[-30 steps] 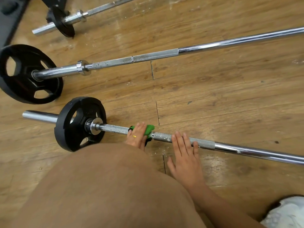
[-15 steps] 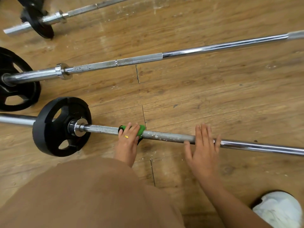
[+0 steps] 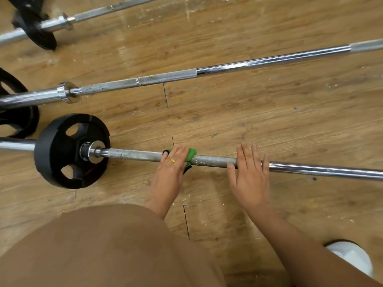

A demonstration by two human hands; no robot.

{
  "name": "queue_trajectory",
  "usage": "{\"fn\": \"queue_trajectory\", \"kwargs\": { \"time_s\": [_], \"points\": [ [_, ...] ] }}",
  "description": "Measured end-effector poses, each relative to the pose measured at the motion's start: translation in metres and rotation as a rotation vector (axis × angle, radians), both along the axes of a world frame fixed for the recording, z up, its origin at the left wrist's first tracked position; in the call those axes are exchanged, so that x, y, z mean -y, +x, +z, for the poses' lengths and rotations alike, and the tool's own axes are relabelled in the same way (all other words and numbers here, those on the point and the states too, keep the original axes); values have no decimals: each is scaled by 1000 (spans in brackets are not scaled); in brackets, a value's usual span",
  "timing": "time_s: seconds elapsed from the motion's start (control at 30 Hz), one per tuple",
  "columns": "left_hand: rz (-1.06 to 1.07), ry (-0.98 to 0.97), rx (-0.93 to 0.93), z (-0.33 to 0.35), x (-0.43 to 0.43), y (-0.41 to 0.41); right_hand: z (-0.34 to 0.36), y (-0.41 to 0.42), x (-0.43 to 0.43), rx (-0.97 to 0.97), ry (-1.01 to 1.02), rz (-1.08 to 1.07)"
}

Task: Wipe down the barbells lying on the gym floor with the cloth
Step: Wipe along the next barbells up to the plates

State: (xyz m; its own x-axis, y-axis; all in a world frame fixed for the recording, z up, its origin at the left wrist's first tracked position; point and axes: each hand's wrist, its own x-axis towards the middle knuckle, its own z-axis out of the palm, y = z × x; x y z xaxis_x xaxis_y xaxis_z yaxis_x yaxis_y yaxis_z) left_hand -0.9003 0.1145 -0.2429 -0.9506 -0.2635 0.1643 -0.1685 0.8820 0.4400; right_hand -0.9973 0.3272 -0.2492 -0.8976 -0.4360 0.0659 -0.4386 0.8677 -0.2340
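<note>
The L hand is curled round a green cloth & holds it tight on the near barbell, on the rough gray part a bit right of the black plate. The R hand lies flat w/ straight fingers on top of the same bar, near the L hand but not touching it, where the rough part meets the shiny part. The mid barbell & far barbell lie on the wood floor behind, apart from both hands.
</note>
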Motion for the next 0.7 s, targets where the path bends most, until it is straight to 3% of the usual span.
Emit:
{"fn": "queue_trajectory", "kwargs": {
  "time_s": [0.17,0.27,0.43,0.5,0.63,0.7],
  "points": [
    [268,78,-33,-1,28,3,8,-18,-1,73,9,63],
    [208,34,-33,-2,23,-4,11,-23,3,105,7,52],
    [-137,-43,-60,-6,-14,-26,11,-26,6,98,-8,38],
    [-112,-62,-37,-3,1,-24,10,-27,6,86,-14,38],
    [172,67,-5,-2,15,-13,10,-25,6,80,-21,45],
    [139,40,-15,-6,-3,-12,10,-24,5,79,-27,40]
  ]
}}
